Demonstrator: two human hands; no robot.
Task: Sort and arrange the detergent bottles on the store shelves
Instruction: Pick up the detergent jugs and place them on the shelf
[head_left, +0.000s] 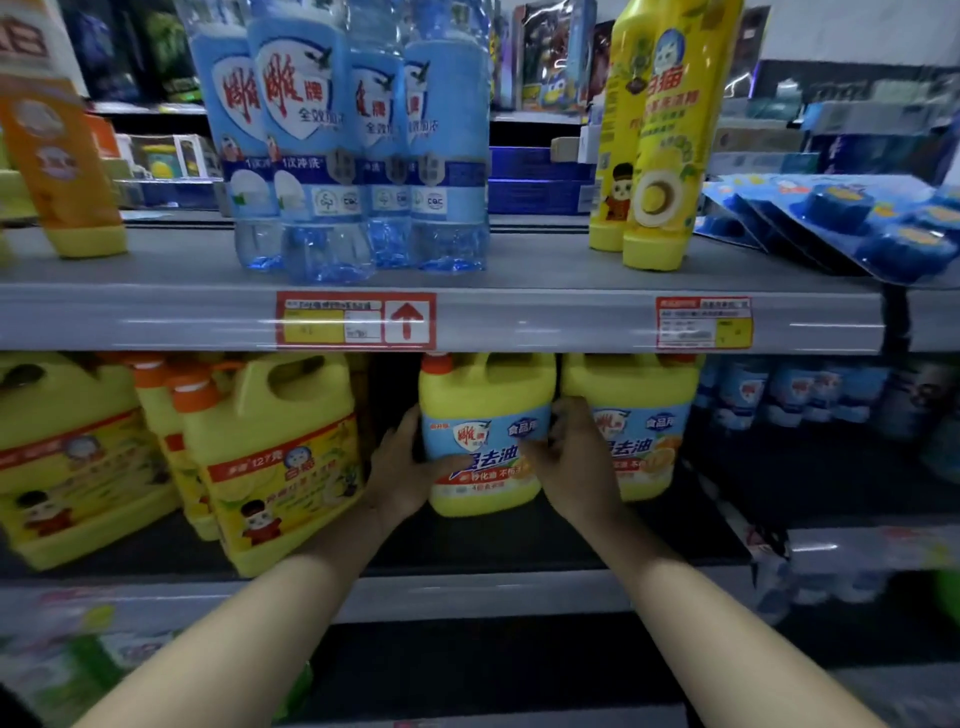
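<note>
A yellow detergent jug (483, 400) with an orange cap and a blue label stands on the lower shelf (467, 551). My left hand (402, 467) grips its left side, thumb across the label. My right hand (576, 457) presses its right side, fingers wedged between it and a matching yellow jug (644, 410) just to the right. Further left on the same shelf stand three yellow jugs (280, 457) with orange caps and red-yellow labels, tilted.
On the upper shelf (519, 317) stand several clear blue-label bottles (332, 145), an orange bottle (62, 171) at left, two yellow squeeze bottles (660, 140) at right and blue blister packs (857, 223). Small blue bottles (789, 395) fill the lower right.
</note>
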